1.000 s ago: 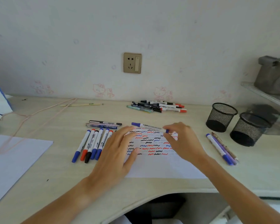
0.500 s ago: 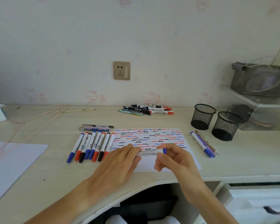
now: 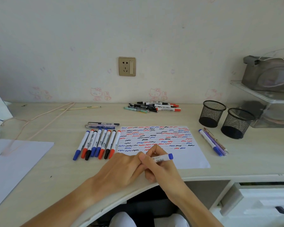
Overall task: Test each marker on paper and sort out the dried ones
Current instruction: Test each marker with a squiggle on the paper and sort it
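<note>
A white sheet of paper (image 3: 193, 159) covered in red, blue and black squiggles lies mid-desk. My right hand (image 3: 159, 163) grips a white marker with a blue end (image 3: 163, 157) over the paper's near edge. My left hand (image 3: 121, 171) meets it at the marker's hidden left end, fingers curled there. A row of several capped markers (image 3: 97, 144) lies left of the paper, with two pens (image 3: 102, 125) above them. Another pile of markers (image 3: 154, 106) sits by the wall. Three pens (image 3: 212, 142) lie right of the paper.
Two black mesh cups (image 3: 211, 113) (image 3: 236, 123) stand at the right, next to a clear shelf unit (image 3: 267, 104). Blank paper (image 3: 15, 161) lies at the left with a pink cord (image 3: 39, 122) over it. A drawer (image 3: 266, 202) sits below right.
Both hands drew the blue marker from the far edge of the paper back to its near edge. The left hand came off the paper and closed on the marker's left end.
</note>
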